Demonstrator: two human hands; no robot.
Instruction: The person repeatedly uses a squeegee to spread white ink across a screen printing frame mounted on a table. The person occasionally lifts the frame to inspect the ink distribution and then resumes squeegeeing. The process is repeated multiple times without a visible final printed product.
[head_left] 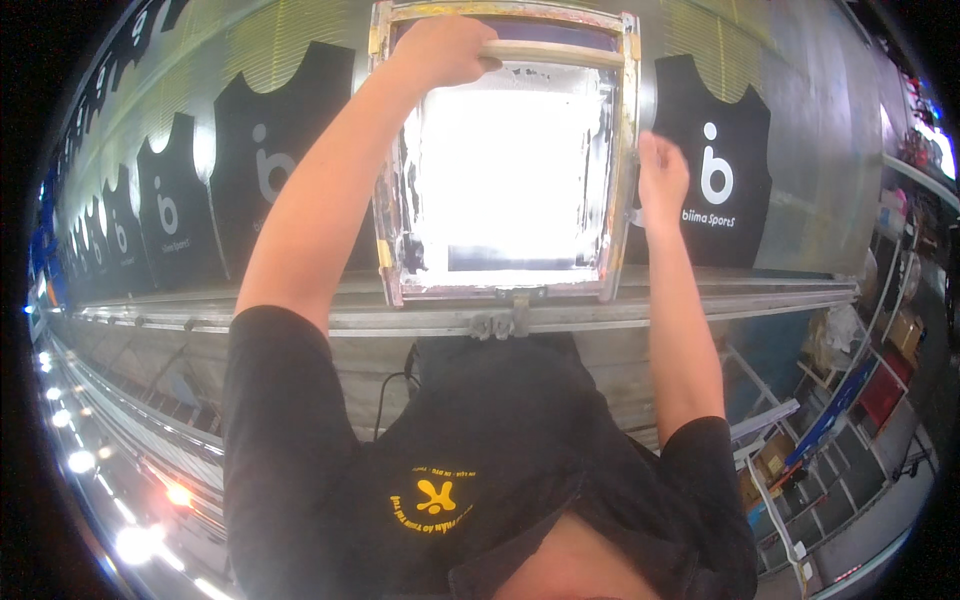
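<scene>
Yes, the left hand is clamped on the wooden squeegee, up at the far end of the screen-printing frame, which sits over the counter between white-printed black garment panels! Hands apart, the right hand curls by the frame's right rail, its grip impossible to tell.

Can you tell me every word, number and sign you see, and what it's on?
I won't copy printed words, but they're here:
Black panel on the right: white sign, a dot over a rounded shape, with white lettering below.
Black panels on the left: matching white signs; the farthest too small to read.
Black shirt: yellow emblem with yellow lettering around it, some too blurred to read.
Framed screen: none visible.
</scene>
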